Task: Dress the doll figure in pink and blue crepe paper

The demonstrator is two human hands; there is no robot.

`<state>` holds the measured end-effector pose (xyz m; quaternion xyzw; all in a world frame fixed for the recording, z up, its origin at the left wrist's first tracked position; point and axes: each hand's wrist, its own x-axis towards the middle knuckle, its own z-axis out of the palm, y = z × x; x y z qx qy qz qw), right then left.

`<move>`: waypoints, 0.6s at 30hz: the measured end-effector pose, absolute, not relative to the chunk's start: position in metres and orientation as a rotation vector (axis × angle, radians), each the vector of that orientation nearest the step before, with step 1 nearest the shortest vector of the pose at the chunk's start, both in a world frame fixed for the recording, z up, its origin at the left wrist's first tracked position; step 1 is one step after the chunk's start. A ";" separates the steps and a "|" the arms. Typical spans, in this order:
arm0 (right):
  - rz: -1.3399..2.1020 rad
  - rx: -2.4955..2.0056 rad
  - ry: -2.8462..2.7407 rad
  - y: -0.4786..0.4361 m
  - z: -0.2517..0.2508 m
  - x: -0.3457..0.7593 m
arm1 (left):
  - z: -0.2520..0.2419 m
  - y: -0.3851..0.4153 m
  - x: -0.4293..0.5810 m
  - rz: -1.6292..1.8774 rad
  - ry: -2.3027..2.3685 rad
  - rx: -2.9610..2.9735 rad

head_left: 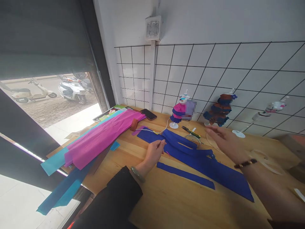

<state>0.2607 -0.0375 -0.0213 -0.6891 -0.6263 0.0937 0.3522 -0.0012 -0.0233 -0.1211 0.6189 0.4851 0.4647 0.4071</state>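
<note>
My left hand rests on the wooden table, its fingers pinched on a thin white cord at the edge of dark blue crepe paper pieces. A separate blue strip lies just in front of them. My right hand hovers open above the table with fingers stretched out, close to a pair of scissors and a wire ring. A jade bangle is on my left wrist and a bead bracelet on my right.
Magenta, light blue and dark blue crepe sheets hang over the table's left edge by a window. A phone, a small dressed doll, a second doll and a bare doll stand along the wire-grid wall.
</note>
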 end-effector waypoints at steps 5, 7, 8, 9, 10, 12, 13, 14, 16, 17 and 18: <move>0.211 -1.771 -1.596 0.037 0.028 0.240 | -0.122 -0.021 -0.003 1.198 1.186 1.470; 0.230 -1.781 -1.589 0.061 0.038 0.231 | -0.124 -0.019 -0.004 1.219 1.165 1.414; 0.234 -1.792 -1.578 0.072 0.041 0.227 | -0.124 -0.019 -0.004 1.229 1.153 1.397; 0.240 -1.801 -1.568 0.082 0.042 0.224 | -0.125 -0.019 -0.004 1.233 1.142 1.393; 0.248 -1.808 -1.565 0.091 0.043 0.221 | -0.125 -0.019 -0.003 1.234 1.132 1.399; 0.253 -1.807 -1.559 0.105 0.042 0.215 | -0.123 -0.021 -0.003 1.226 1.117 1.418; 0.253 -1.801 -1.557 0.111 0.040 0.213 | -0.122 -0.022 -0.002 1.222 1.113 1.426; 0.251 -1.792 -1.554 0.116 0.039 0.211 | -0.120 -0.022 -0.002 1.217 1.111 1.429; 0.250 -1.774 -1.552 0.122 0.037 0.207 | -0.119 -0.023 -0.002 1.210 1.107 1.427; 0.254 -1.765 -1.553 0.124 0.036 0.206 | -0.118 -0.022 -0.002 1.207 1.103 1.427; 0.258 -1.755 -1.557 0.126 0.036 0.205 | -0.119 -0.022 -0.001 1.206 1.101 1.428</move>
